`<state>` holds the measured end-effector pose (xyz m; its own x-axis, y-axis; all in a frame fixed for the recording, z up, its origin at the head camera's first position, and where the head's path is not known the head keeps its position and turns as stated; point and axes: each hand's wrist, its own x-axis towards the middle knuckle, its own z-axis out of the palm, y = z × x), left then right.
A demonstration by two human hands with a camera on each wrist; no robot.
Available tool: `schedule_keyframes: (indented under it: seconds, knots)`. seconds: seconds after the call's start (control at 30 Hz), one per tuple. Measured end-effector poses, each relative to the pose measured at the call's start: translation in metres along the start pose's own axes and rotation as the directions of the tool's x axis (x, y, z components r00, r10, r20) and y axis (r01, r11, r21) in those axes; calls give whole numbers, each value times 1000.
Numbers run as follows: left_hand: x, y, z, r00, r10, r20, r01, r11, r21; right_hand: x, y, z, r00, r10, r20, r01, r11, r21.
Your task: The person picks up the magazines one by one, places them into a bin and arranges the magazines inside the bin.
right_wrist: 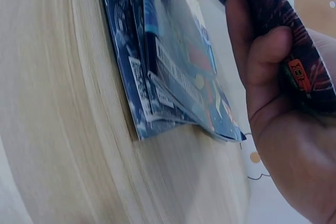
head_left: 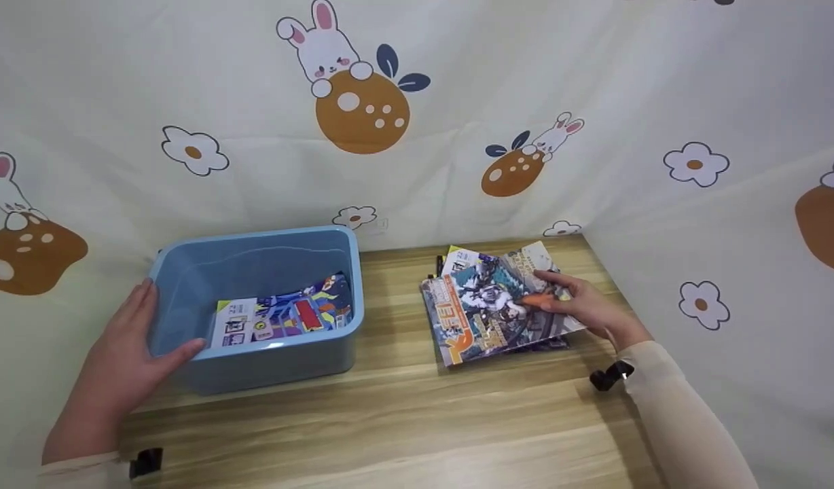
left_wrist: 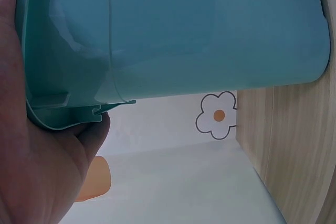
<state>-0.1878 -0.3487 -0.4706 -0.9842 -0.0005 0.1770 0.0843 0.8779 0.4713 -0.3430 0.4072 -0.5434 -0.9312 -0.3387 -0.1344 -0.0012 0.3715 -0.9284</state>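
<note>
A blue plastic bin [head_left: 271, 373] stands on the left of the table, with a colourful magazine [head_left: 281, 316] lying inside. My left hand [head_left: 121, 356] grips the bin's left front rim; the left wrist view shows fingers curled under the rim's lip. On the right, my right hand [head_left: 587, 309] holds a magazine [head_left: 475, 309] by its right side, above other magazines [right_wrist: 123, 40]. In the right wrist view, the dark back cover [right_wrist: 307, 35] of the held magazine bends upward over the thumb and fingers. The held magazine largely hides the pile in the head view.
The wood-grain table [head_left: 390, 421] runs in front of the bin and pile. A pale curtain [head_left: 444, 61] printed with rabbits and flowers encloses the back and sides. Small black objects [head_left: 439, 265] show at the pile's left back edge.
</note>
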Motion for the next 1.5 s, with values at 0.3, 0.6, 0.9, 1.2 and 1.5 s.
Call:
schedule_keyframes:
  seconds: [0.3, 0.6, 0.9, 1.2, 1.5]
  knots:
    - [-1, 0, -1, 1000, 4, -8, -4, 1000, -7, 5, -10, 14, 998, -28, -48, 34, 990, 134]
    - [0, 0, -1, 1000, 16, -6, -16, 1000, -19, 6, -29, 30, 993, -42, -107, 65, 974, 219]
    - [0, -2, 0, 1000, 12, -11, -12, 1000, -17, 6, -54, 46, 989, -39, -142, 71, 971, 226]
    - [-1, -2, 1, 1000, 1, 0, -1, 1000, -17, 5, -83, 58, 987, -57, -152, 99, 954, 283]
    - [0, 1, 0, 1000, 6, -8, -6, 1000, -12, 11, -112, 77, 980, -96, -173, 144, 945, 294]
